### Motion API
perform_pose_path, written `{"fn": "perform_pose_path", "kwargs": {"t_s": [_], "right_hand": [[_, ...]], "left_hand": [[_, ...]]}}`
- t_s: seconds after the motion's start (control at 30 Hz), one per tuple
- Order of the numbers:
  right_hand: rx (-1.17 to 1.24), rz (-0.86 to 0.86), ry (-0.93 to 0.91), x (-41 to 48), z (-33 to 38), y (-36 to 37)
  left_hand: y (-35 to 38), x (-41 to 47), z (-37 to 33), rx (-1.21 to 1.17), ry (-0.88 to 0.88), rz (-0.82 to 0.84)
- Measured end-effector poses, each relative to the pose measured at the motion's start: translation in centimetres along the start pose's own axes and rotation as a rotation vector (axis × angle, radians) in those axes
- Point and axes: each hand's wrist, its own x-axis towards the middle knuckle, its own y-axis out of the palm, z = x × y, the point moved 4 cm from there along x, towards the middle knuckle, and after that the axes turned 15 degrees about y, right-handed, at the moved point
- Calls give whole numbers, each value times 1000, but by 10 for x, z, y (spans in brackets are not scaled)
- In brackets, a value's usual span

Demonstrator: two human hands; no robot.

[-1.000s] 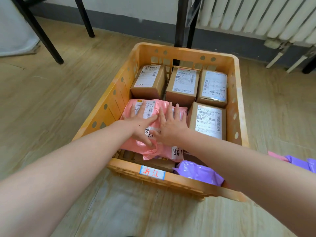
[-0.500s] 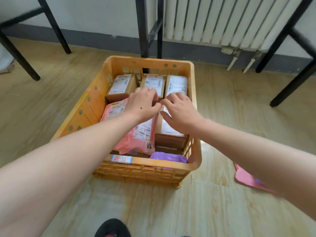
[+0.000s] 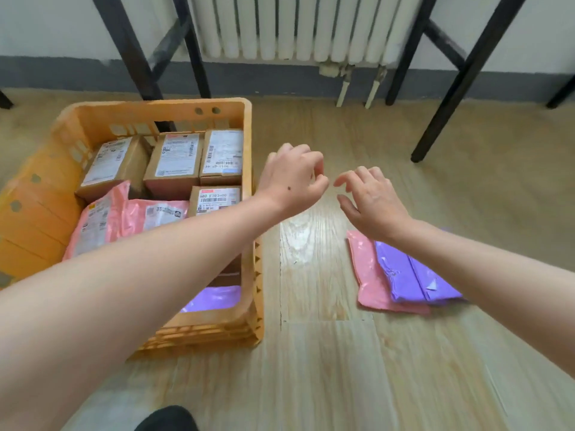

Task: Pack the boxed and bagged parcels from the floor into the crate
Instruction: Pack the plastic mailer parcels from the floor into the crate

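An orange plastic crate (image 3: pixel 247 144) stands on the floor at the left. Inside lie several labelled cardboard boxes (image 3: pixel 174 164), a pink bagged parcel (image 3: pixel 124 219) and, at the near right corner, a purple bag (image 3: pixel 214 298). On the floor to the crate's right lies a pink bag (image 3: pixel 368 275) with a purple bag (image 3: pixel 410 279) on top. My left hand (image 3: pixel 292 178) hovers just past the crate's right wall, fingers loosely curled, holding nothing. My right hand (image 3: pixel 368 199) hangs above the floor beyond the two floor bags, fingers relaxed and empty.
Black furniture legs (image 3: pixel 448 98) stand at the back and right of the floor. A white radiator (image 3: pixel 292 26) lines the far wall with pipes going down. A dark shoe tip (image 3: pixel 168 419) shows at the bottom edge. Bare wood floor lies between crate and bags.
Both hands have left the parcels in the crate and swung right, over the floor. The view turned right too, bringing the pink and purple floor bags fully into sight.
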Motion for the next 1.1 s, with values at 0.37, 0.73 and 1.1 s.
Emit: {"fn": "perform_pose_path", "kwargs": {"t_s": [0.37,0.73,1.1], "right_hand": [[-205,553,452,-44,-144,69],[-557,559,471,-47,-188,115],[-729,671,467,-38,-193,123]], "left_hand": [[106,26,-47,-108,-106,344],[161,27,-29,-144,-63,521],[168,19,-9,-151,-59,522]]}}
